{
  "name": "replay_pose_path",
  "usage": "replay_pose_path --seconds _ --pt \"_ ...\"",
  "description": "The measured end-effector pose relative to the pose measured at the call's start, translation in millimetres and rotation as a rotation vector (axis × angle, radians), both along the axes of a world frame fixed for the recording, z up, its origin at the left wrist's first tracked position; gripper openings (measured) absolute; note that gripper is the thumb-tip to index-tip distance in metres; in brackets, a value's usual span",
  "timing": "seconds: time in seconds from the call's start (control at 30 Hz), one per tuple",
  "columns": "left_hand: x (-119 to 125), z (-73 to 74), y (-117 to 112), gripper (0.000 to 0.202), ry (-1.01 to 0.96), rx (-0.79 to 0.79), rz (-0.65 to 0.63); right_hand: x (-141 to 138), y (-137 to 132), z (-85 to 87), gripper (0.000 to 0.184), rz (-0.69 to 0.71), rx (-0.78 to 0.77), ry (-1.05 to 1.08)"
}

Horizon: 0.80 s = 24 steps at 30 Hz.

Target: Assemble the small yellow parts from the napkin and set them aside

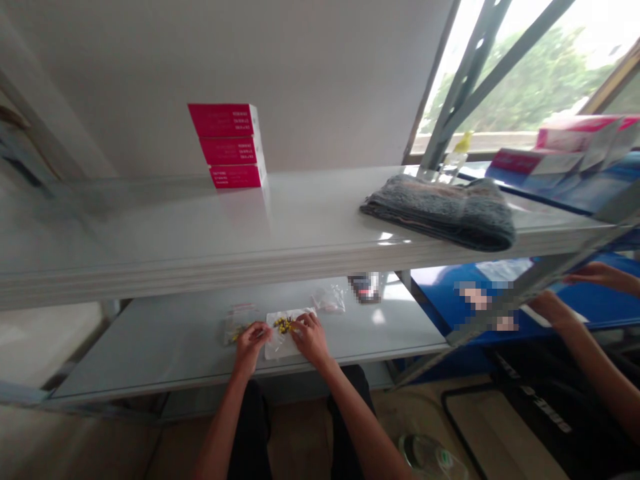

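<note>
On the lower shelf lies a white sheet or shallow tray (277,350) with a cluster of small yellow-and-black pieces (283,325) on it. My left hand (250,343) is at its left edge, thumb and fingers pinched together; what they hold is too small to make out. From the right, my right hand (311,337) reaches over it, its fingers closed at the edge of the yellow-and-black pieces. Whether a piece is between those fingertips is blurred. A clear plastic bag (241,316) with some yellow in it lies just behind my left hand.
Another clear bag (330,299) lies right of the sheet. The upper shelf (310,220) overhangs the work, carrying stacked red boxes (233,150) and a folded grey towel (440,210). At right, another person's hands (553,307) are over a blue table (435,293), beyond a metal post.
</note>
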<state>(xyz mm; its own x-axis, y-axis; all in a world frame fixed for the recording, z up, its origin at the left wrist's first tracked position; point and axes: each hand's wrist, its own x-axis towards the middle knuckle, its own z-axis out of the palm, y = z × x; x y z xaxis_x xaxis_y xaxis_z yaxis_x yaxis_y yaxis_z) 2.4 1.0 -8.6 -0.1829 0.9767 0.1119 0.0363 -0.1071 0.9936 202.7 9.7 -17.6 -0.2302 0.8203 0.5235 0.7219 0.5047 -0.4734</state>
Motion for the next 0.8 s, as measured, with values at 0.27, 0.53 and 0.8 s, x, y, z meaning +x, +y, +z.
replay_pose_path --seconds 0.27,0.53,0.8 --pt "-1.0 -8.2 -3.8 0.05 -0.033 -0.109 -0.057 -1.5 -0.7 1.8 0.016 0.044 -0.006 -0.018" --pt "-1.3 -11.2 -2.4 0.048 0.077 -0.084 -0.104 -16.8 -6.1 22.7 0.013 0.193 -0.17 0.413" --pt "-1.4 -9.9 -3.8 0.034 0.074 -0.025 -0.031 -22.7 -7.9 20.0 0.023 0.315 -0.258 0.467"
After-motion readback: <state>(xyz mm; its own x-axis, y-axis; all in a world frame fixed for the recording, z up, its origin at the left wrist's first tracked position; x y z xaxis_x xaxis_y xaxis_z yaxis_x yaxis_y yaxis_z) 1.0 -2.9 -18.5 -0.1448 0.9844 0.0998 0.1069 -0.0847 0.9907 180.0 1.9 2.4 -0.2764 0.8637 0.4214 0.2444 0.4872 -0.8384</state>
